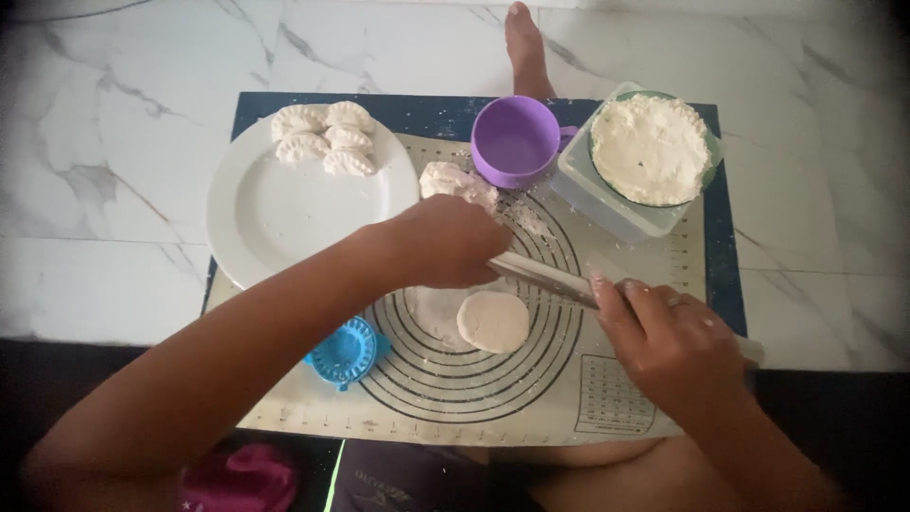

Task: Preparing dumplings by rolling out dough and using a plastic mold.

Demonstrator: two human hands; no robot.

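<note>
Your two hands held a long shiny metal rolling pin (545, 276), one at each end. Your left hand (445, 242) was curled shut over the far end, and your right hand (668, 341) was wrapped shut around the near end. The pin lay slanted, running from up on the left down to the right. The small flat round piece of white dough (493, 320) sat just below the pin, a little toward you, on the pale baking mat with black rings (531, 398). It was between your hands and about as near to one as the other. A lump of white dough (453, 180) lay past your left hand, beside the purple plastic cup (517, 140). The mat lay on the white marble floor (95, 142)
</note>
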